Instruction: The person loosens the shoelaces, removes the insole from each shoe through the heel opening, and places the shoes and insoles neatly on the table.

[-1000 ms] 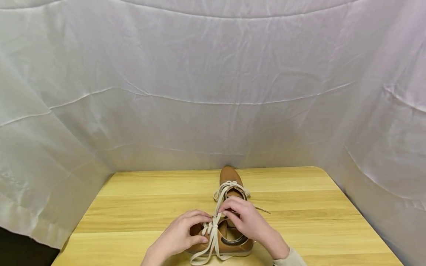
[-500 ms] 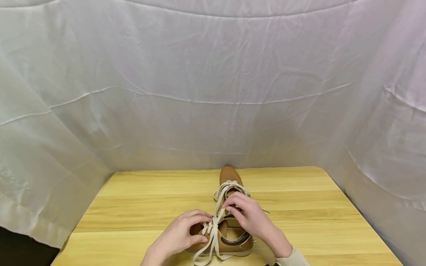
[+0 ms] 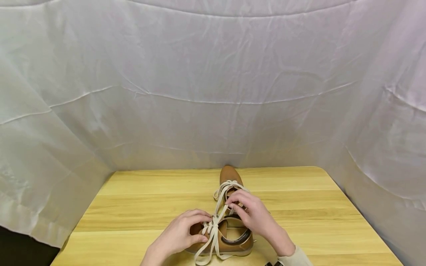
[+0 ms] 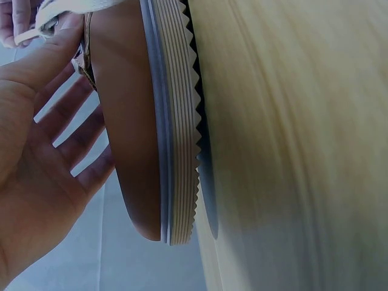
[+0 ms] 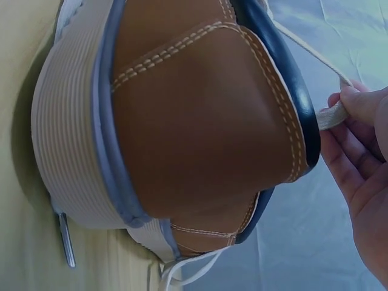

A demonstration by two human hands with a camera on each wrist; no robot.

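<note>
A brown leather shoe point(image 3: 244, 246) with cream laces lies sideways at the table's front, toe to the left. My left hand point(image 3: 179, 231) holds it across the lacing, thumb on the near side and fingers on the far side. In the left wrist view, the fingers of the left hand point(image 4: 54, 130) spread behind the shoe's toe point(image 4: 130, 133). With thumb and forefinger my right hand point(image 3: 253, 212) pinches a shoelace point(image 3: 223, 213), drawn up from the knot. The right wrist view has the right hand point(image 5: 364, 145) beyond the heel point(image 5: 206, 121), lace between its fingertips.
Behind it, a second brown shoe point(image 3: 229, 174) points away, its laces point(image 3: 229, 184) tied in a bow, partly hidden by my right hand. Both are on a wooden table point(image 3: 149, 199), with grey cloth point(image 3: 213, 122) hanging around the back and sides.
My right hand has moved a little up and to the right, drawing the shoelace further out from the knot. The left hand stays in place on the shoe.
</note>
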